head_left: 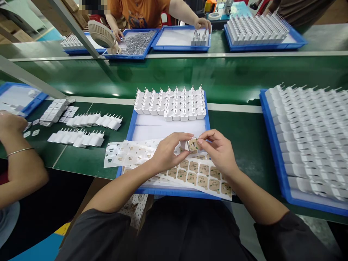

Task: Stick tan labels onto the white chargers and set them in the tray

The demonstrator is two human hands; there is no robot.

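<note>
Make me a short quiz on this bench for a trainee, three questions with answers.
1. True or false: the left hand and right hand both touch the small piece.
2. Where in the central tray do the white plugs stand? A: far end. B: near end. C: middle only.
3. What is the main colour of the squares on the nearest sheet?

Key: 1 true; 2 A; 3 beige.

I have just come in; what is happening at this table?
The person's left hand holds a small white piece, its beige face showing, and the right hand touches its edge. Below them, sheets with beige patches lie over a blue tray, where rows of white plugs stand at the far end.
</note>
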